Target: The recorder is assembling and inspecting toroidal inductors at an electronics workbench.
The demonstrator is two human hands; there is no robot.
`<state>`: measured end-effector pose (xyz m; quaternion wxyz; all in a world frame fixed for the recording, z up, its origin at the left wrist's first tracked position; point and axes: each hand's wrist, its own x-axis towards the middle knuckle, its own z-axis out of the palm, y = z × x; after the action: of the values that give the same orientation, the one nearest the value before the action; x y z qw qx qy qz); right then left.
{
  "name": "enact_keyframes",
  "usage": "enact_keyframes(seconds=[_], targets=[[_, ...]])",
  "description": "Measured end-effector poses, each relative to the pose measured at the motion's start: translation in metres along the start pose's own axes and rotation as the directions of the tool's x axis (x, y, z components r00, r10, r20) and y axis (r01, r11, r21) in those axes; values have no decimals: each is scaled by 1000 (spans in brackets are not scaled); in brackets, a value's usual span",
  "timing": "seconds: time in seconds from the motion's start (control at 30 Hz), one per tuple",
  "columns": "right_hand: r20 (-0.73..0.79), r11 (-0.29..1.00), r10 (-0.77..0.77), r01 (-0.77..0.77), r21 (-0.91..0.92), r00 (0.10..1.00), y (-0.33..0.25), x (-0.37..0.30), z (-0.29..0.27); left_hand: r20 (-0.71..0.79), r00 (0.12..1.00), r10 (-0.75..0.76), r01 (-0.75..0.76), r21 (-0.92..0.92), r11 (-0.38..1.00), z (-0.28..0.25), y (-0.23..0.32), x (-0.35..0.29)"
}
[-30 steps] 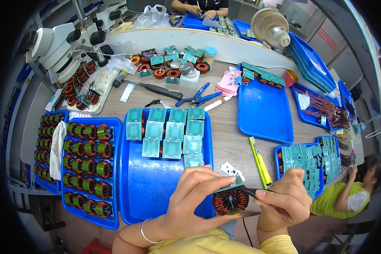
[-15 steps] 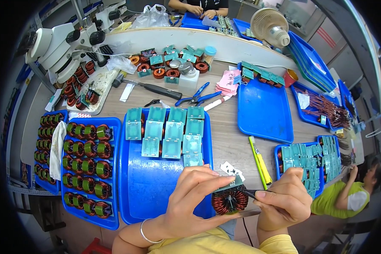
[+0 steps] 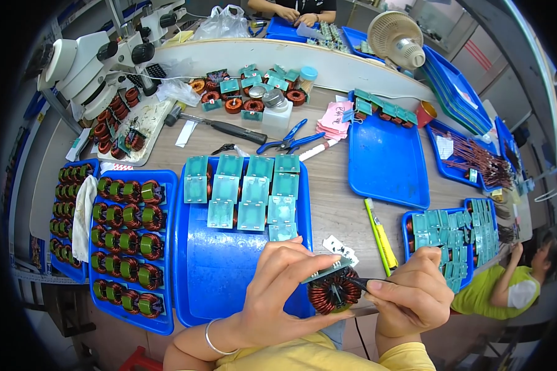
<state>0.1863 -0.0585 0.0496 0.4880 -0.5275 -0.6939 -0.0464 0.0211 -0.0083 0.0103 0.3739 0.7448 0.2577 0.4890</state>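
Note:
In front of my chest, my left hand (image 3: 267, 294) grips a toroidal coil (image 3: 333, 295) wound with copper wire, thumb below and fingers above. A small green circuit board (image 3: 328, 270) is fixed on the coil's upper side, tilted, with pins showing on its face. My right hand (image 3: 416, 295) is closed in a pinch around black tweezers (image 3: 364, 282), whose tip reaches the coil's right edge just under the board. Whether the tip touches the winding is hard to see. Left of my hands lies a blue tray (image 3: 229, 278) with several board-topped coils (image 3: 252, 190) at its far end.
Further left, a blue tray (image 3: 173, 247) holds rows of coils, with a white cloth (image 3: 85, 219) beside it. Blue pliers (image 3: 289, 144), a hammer (image 3: 229, 128) and a yellow cutter knife (image 3: 382, 241) lie on the table. A microscope (image 3: 80, 71) stands back left; another blue tray (image 3: 387, 164) right.
The coil has turned slightly in my left hand, so its board tilts more and shows more of its upper face. My right hand and tweezers have shifted slightly left.

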Motion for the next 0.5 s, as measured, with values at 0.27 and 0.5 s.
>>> enact_keyframes(seconds=[0.27,0.5], targets=[[9,1000,1,-1,-2,1000,0,0,-1,20,999,43,-44,58,997,0,-4,0],[5,1000,7,-7,0,1000,0,0,-1,-1,1000,6,-6,21,1000,0,0,0]])
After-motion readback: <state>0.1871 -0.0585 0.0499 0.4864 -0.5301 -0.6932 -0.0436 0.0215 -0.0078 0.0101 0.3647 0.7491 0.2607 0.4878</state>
